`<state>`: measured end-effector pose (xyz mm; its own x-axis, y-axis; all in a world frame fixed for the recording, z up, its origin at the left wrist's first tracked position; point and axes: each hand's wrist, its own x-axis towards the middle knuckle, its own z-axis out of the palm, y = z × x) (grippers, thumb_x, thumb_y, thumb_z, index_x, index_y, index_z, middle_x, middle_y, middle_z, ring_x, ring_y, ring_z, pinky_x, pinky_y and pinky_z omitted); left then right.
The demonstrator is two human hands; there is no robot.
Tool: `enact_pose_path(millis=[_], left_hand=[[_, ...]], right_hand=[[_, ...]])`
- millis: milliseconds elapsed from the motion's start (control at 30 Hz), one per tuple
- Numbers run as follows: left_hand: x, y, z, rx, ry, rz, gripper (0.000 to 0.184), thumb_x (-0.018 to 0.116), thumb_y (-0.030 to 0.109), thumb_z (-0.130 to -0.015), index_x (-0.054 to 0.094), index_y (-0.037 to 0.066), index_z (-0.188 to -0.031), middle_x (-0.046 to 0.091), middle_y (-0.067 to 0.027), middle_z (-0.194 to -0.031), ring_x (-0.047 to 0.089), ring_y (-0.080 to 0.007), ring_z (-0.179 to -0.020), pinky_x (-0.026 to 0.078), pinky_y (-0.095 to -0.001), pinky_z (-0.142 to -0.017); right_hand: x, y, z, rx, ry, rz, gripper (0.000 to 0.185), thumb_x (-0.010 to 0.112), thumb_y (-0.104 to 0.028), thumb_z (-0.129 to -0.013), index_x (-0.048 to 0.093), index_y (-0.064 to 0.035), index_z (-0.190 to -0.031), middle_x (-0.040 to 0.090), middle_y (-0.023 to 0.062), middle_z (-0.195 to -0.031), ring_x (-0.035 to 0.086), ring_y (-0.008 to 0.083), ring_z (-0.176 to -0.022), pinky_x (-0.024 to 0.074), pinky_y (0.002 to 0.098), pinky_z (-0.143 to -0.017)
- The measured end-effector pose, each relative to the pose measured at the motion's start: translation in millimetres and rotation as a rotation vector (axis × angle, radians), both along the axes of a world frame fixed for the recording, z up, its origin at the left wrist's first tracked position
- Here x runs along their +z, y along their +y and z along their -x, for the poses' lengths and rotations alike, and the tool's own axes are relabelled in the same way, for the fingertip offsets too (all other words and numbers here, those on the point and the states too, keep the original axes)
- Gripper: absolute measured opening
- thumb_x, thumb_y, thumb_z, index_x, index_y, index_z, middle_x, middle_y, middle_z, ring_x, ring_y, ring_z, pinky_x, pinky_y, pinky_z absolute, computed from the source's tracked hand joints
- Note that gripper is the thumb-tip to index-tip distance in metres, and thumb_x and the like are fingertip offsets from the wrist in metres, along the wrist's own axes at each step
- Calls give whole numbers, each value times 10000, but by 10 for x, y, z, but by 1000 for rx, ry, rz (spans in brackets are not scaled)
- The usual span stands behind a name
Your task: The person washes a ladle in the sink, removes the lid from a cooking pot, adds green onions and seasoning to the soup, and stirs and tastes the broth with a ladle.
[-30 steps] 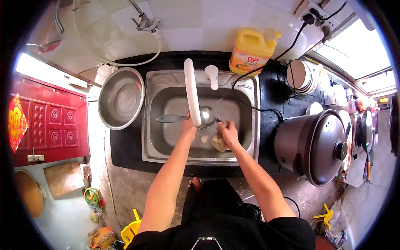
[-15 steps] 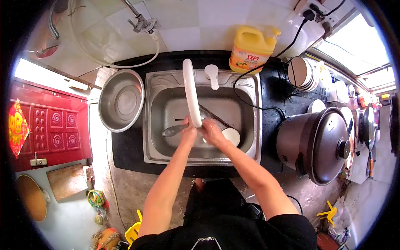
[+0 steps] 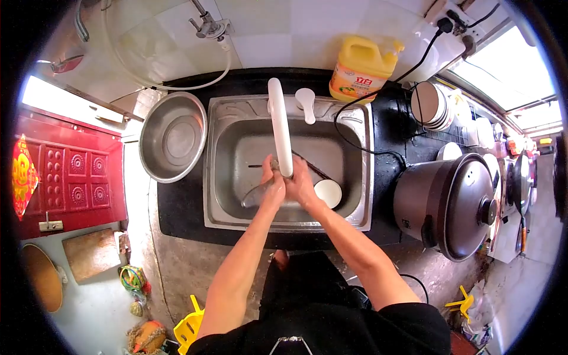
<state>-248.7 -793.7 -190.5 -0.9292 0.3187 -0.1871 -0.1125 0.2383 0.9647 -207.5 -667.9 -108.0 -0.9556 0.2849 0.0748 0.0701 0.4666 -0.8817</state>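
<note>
Both my hands are close together over the sink (image 3: 231, 142), beneath the white faucet spout (image 3: 279, 127). My left hand (image 3: 273, 188) is closed around what looks like a large metal spoon (image 3: 255, 196); its shiny oval head sticks out to the left, and its handle is hidden. Beside it, my right hand (image 3: 302, 184) has its fingers curled inward, partly behind the spout, so what they grip is hidden. A small white bowl-shaped piece (image 3: 328, 193) lies in the basin right of that hand. A dark thin stick (image 3: 316, 168) slants down toward it.
Left of the sink is a steel basin (image 3: 173, 137). Behind stands a yellow detergent jug (image 3: 362, 70). A black cord (image 3: 355, 146) runs over the sink's right rim to a large lidded cooker (image 3: 444, 204). Stacked bowls (image 3: 431, 105) sit on a rack at the right.
The spoon's head has shifted slightly right and down and its angle has changed. My hands have moved a little closer together under the spout. The view has shifted slightly.
</note>
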Motion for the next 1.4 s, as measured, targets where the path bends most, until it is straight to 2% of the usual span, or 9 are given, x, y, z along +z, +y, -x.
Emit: enact_pose_path(millis=[100,267,433,533,700,767,933,1067,1400], left_hand=[[956,229,-130,47,-71,-1,437,366,135,-1007,311,88,-1438,573,-149,-1216,532,-259,-1167,415,-355,-1004],[795,220,-252,103,-91,-19,390,356,108,-991,433,48,-1369,590,-123,-1225,551,-216,-1150,411,-338,-1003],[1024,291,-278,84,-1,-77,390,433,150,-974,501,29,-1337,583,-137,-1262,528,-222,-1207,395,-337,-1019],[304,134,-221,-17,-130,-14,389,513,284,-980,560,55,-1291,563,-150,-1287,522,-207,-1201,381,-344,-1031],[1013,7,18,-588,1041,592,231,656,238,-874,704,73,-1029,674,-210,-984,627,-309,-995,316,-530,-1084],[1215,113,129,-790,542,652,261,600,256,-891,699,69,-1042,631,-199,-1127,557,-322,-1138,345,-457,-1087],[372,296,-83,-109,-23,227,257,584,276,-933,672,85,-1081,686,-153,-989,620,-334,-1005,475,-426,-913],[367,351,19,171,-645,-243,441,594,367,-951,558,29,-1233,621,-71,-1110,595,-220,-1000,504,-372,-864],[890,249,65,-4,-514,-185,439,602,378,-960,583,-20,-1145,628,-115,-1120,627,-185,-977,530,-322,-748]], right_hand=[[-159,206,114,154,65,-267,497,615,-61,-777,557,-158,-1262,549,110,-1310,528,380,-1155,439,482,-954],[120,273,134,-116,-440,-313,513,614,-114,-836,512,-227,-1325,587,148,-1242,603,401,-1022,472,487,-916],[-982,387,-19,-486,-345,1199,415,668,-98,-877,502,-60,-1255,622,56,-973,632,181,-827,548,354,-685],[-818,423,-141,-475,-448,1228,455,664,-81,-862,480,-48,-1277,619,67,-974,642,200,-821,552,357,-703],[-1349,492,-150,-130,-419,377,248,684,-200,-876,650,14,-998,665,72,-844,593,143,-751,489,316,-634],[-1114,514,-132,-230,-531,519,304,677,-249,-891,643,27,-1016,667,74,-866,595,144,-744,493,314,-657],[-553,29,-62,-523,-287,500,586,526,-467,-942,514,15,-1275,631,252,-1146,601,392,-1075,448,423,-938],[-112,-184,-135,-252,5,360,524,523,-378,-970,444,-64,-1382,551,215,-1304,552,337,-1184,417,386,-1001],[-149,458,32,-102,-534,1694,539,518,-470,-952,529,-45,-1285,641,144,-1093,621,309,-924,506,455,-803]])
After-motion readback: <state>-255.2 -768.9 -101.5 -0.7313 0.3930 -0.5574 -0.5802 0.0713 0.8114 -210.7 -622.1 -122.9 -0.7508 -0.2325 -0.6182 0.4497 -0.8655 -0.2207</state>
